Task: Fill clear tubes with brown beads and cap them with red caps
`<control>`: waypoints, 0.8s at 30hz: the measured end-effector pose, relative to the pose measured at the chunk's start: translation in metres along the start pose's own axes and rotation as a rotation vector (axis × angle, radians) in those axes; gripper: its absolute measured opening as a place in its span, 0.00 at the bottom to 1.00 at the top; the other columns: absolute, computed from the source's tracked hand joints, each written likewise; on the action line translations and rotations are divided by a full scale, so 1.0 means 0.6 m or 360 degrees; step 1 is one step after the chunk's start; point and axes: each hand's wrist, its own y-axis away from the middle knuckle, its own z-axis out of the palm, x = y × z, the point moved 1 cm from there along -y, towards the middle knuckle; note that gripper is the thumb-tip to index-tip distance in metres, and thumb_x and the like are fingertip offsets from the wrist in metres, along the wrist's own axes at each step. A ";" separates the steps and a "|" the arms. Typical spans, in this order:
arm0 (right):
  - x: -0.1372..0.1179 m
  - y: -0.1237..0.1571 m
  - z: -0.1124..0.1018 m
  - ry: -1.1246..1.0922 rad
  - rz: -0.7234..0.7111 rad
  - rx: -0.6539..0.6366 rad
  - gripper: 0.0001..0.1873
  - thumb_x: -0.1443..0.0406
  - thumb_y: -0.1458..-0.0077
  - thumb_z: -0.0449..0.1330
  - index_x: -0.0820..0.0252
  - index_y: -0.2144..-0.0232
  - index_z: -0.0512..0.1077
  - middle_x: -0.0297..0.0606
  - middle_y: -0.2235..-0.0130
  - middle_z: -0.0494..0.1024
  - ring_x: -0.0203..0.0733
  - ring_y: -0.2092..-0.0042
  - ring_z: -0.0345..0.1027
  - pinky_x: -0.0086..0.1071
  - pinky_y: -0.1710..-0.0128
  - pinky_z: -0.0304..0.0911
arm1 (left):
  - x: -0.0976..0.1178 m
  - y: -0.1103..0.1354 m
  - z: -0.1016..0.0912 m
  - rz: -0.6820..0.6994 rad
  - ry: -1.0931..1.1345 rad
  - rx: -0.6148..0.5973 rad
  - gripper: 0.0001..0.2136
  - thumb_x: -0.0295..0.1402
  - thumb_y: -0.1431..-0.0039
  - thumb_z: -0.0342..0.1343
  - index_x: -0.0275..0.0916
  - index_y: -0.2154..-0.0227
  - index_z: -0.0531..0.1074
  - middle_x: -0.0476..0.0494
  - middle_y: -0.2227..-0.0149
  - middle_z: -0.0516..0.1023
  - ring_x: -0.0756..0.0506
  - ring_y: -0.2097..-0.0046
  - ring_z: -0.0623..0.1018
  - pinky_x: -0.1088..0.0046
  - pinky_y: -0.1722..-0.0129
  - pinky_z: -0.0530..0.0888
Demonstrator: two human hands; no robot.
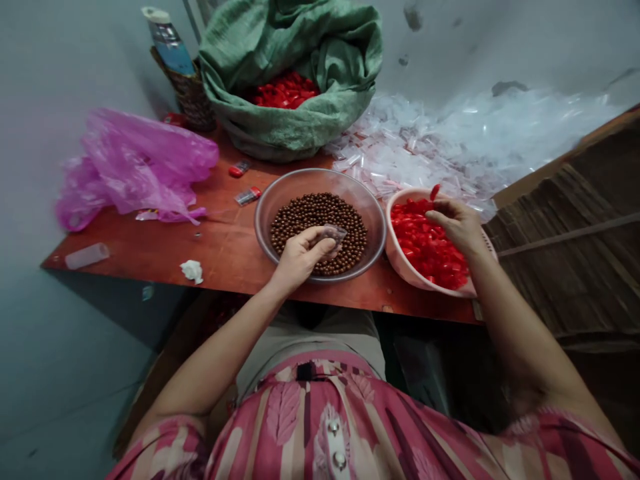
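Over the bowl of brown beads (320, 223), my left hand (300, 257) pinched a clear little tube (336, 233) while my right hand (457, 223) pinched a red cap (435, 192) above its tub (400, 257); looked mid-batch, with a big pile of empty tubes (425, 143) still waiting.

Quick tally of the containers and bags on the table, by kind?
Bowls: 2, the beads bowl and the pink bowl of red caps
Green sack: 1
Purple plastic bag: 1
Wicker basket: 1
Total: 5
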 end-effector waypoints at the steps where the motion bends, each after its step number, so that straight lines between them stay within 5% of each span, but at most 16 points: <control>1: -0.032 0.011 0.007 -0.0139 -0.0083 -0.0029 0.17 0.58 0.51 0.63 0.60 0.59 0.75 0.40 0.60 0.80 0.45 0.61 0.73 0.38 0.58 0.69 | -0.001 -0.001 0.000 0.0024 -0.0074 -0.0020 0.19 0.43 0.50 0.64 0.37 0.58 0.76 0.40 0.56 0.80 0.44 0.59 0.81 0.66 0.57 0.79; 5: -0.168 0.064 0.059 -0.0302 -0.0394 -0.0317 0.13 0.58 0.50 0.65 0.57 0.63 0.75 0.37 0.65 0.79 0.43 0.64 0.73 0.35 0.62 0.69 | -0.002 0.000 -0.002 0.0248 -0.0563 -0.0049 0.15 0.40 0.43 0.59 0.38 0.57 0.78 0.42 0.55 0.81 0.43 0.54 0.79 0.68 0.51 0.75; 8: -0.227 0.088 0.097 -0.0175 -0.0731 -0.0432 0.10 0.58 0.47 0.64 0.57 0.64 0.75 0.37 0.65 0.79 0.41 0.65 0.72 0.32 0.63 0.67 | 0.002 0.006 0.000 0.0383 -0.0804 -0.0070 0.13 0.38 0.41 0.58 0.39 0.56 0.78 0.45 0.55 0.82 0.45 0.53 0.79 0.71 0.49 0.71; 12: -0.239 0.092 0.120 -0.0003 -0.1024 -0.0522 0.08 0.60 0.43 0.61 0.57 0.62 0.75 0.37 0.67 0.79 0.37 0.68 0.71 0.29 0.67 0.65 | 0.009 0.012 0.005 0.0433 -0.0856 -0.0115 0.12 0.34 0.41 0.57 0.39 0.55 0.78 0.47 0.55 0.82 0.45 0.54 0.80 0.72 0.50 0.71; 19: -0.250 0.101 0.112 0.0204 -0.1180 -0.0500 0.03 0.64 0.43 0.60 0.58 0.67 0.72 0.35 0.73 0.74 0.37 0.73 0.67 0.29 0.72 0.62 | 0.002 0.016 0.011 0.0560 -0.0927 -0.0005 0.10 0.33 0.41 0.57 0.41 0.58 0.79 0.47 0.57 0.82 0.46 0.56 0.80 0.74 0.52 0.72; 24: -0.246 0.107 0.119 0.0207 -0.1277 -0.0514 0.02 0.66 0.42 0.59 0.58 0.68 0.71 0.34 0.74 0.72 0.36 0.74 0.66 0.28 0.74 0.60 | 0.002 0.018 0.010 0.0587 -0.0945 -0.0095 0.10 0.33 0.41 0.56 0.42 0.60 0.80 0.46 0.58 0.83 0.45 0.57 0.80 0.72 0.54 0.73</control>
